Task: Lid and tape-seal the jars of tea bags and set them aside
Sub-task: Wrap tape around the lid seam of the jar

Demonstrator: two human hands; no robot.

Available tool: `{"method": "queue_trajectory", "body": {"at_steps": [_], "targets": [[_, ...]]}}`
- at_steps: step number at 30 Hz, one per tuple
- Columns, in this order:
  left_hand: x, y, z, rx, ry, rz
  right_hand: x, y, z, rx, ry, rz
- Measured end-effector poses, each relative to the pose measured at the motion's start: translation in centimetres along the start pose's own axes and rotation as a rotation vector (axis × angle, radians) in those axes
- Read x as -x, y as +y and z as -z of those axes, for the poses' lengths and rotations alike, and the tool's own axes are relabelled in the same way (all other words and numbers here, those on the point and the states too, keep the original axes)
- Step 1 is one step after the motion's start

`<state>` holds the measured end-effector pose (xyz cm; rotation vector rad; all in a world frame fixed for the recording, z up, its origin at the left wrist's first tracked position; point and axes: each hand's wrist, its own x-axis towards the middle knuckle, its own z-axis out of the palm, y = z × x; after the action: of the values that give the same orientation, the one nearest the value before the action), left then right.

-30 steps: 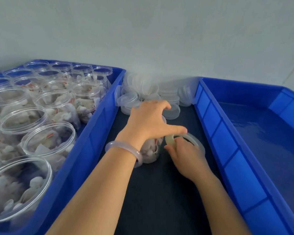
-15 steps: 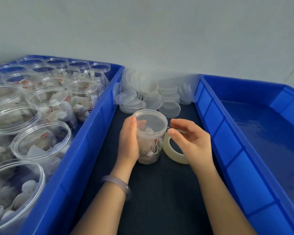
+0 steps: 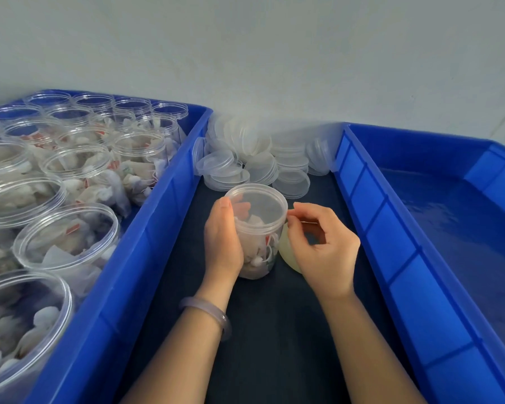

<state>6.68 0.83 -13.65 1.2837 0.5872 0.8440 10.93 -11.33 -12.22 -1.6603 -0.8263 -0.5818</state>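
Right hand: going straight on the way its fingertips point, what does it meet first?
The lidded jar, most likely: the right hand points left at the jar's upper wall just under its rim, fingertips nearly touching it. The tape roll it holds sits below, not ahead. Exact gap unclear.

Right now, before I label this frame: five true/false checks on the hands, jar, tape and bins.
1. The jar gripped by the left hand has its lid on. True.
2. The right hand is reaching into the right-side bin. False: the right hand holds the tape roll right beside the jar, over the dark mat.
3. Every jar in the left-side bin is lidded. False: the open jars that show in the left-side bin have no lids.
4. Loose lids are piled behind the jar on the mat. True.
5. The bracelet is on the right wrist. False: the bracelet is on the left wrist.
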Motion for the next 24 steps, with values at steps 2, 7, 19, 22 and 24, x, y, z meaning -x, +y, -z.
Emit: {"method": "queue_trajectory", "body": {"at_steps": [2, 7, 19, 22, 24], "targets": [[0.1, 0.0, -0.2, -0.001, 0.038, -0.025, 0.2, -0.1, -0.1, -0.02, -0.005, -0.033], [0.0, -0.2, -0.1, 0.006, 0.052, -0.024, 0.4, -0.1, 2.1, -0.248, -0.171, -0.199], [-0.4, -0.4, 0.0, 0.013, 0.065, -0.079, -0.9, 0.4, 0.4, -0.22, -0.141, -0.217], [-0.5, -0.5, 0.1, 0.01, 0.046, -0.081, -0.6, 0.8, 0.1, -0.168, -0.097, -0.138], [-0.6, -0.6, 0.2, 0.004, 0.039, -0.082, -0.4, 0.9, -0.3, -0.165, -0.07, -0.138]]}}
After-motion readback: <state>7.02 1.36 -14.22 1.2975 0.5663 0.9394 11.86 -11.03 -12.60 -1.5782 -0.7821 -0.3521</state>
